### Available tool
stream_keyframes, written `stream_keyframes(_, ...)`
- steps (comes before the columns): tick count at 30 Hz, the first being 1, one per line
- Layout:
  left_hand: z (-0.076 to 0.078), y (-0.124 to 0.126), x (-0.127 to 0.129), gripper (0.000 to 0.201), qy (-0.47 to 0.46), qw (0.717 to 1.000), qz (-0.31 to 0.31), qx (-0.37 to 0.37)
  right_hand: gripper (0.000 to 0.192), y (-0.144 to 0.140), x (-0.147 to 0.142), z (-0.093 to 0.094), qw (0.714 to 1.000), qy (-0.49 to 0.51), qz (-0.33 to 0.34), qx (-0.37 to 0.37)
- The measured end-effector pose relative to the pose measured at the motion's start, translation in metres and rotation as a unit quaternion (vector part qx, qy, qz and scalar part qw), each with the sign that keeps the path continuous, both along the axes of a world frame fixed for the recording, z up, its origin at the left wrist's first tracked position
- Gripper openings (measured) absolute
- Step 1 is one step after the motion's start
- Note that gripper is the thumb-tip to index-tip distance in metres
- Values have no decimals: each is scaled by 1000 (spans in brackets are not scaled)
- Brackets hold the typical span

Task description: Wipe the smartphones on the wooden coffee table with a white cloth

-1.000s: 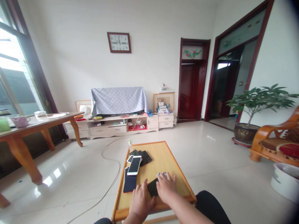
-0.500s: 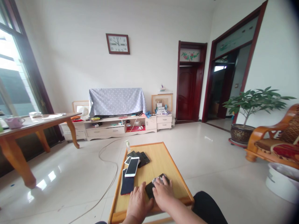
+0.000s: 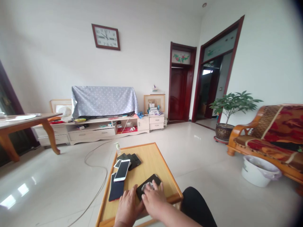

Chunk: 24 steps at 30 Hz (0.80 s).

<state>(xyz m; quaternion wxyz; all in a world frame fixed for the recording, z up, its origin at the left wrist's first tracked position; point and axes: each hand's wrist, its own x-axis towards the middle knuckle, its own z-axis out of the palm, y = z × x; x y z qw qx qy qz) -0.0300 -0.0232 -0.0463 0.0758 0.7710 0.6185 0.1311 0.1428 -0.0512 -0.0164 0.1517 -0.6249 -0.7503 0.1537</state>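
A black phone (image 3: 148, 182) lies near the front of a low wooden table (image 3: 156, 159). My left hand (image 3: 127, 206) presses on the phone's near left edge, thumb against it. My right hand (image 3: 153, 199) lies over the phone's right part with a small grey cloth (image 3: 148, 186) under the fingers. A white phone (image 3: 122, 170) rests on a dark blue phone (image 3: 116, 190) to the left. Several more dark phones (image 3: 130, 158) are piled at the table's far left corner.
A small pump bottle (image 3: 117, 147) stands on the floor by the table's far corner, beside a trailing cable (image 3: 94, 176). A white basin (image 3: 257, 170) and a wooden sofa (image 3: 267, 132) are at right, a potted plant (image 3: 227, 113) behind. A TV cabinet (image 3: 94, 127) lines the wall.
The view has swung to the right, showing more of the sofa and less of the window. Both hands stay on the black phone; the right hand has shifted slightly over it with the cloth.
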Motion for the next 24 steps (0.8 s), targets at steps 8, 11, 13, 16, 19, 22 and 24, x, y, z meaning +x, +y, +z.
stream_keyframes(8, 0, 3, 1, 57, 6, 1000, -19, 13, 51, 5, 28, 9, 997, -13, -78, -18)
stream_keyframes(11, 4, 0, 2, 58, 7, 1000, -23, 17, 51, 11, 36, 9, 991, -37, -124, -26)
stream_keyframes(13, 7, -1, 2, 59, 9, 1000, -21, 13, 52, 4, 26, 4, 995, -33, -91, -16)
stream_keyframes(16, 10, -3, 2, 59, 15, 1000, -17, -4, 54, -12, 7, -5, 1000, -5, 6, 3)
stream_keyframes(19, 13, -4, 2, 56, 18, 1000, -16, -13, 54, -15, 7, -8, 1000, 4, 21, 0)
stream_keyframes(22, 13, -5, 1, 55, 11, 1000, -18, -7, 53, 0, 27, -6, 997, -18, -80, -14)
stream_keyframes(24, 13, -5, 0, 57, 2, 1000, -25, -4, 52, 10, 39, -5, 990, -37, -133, -23)
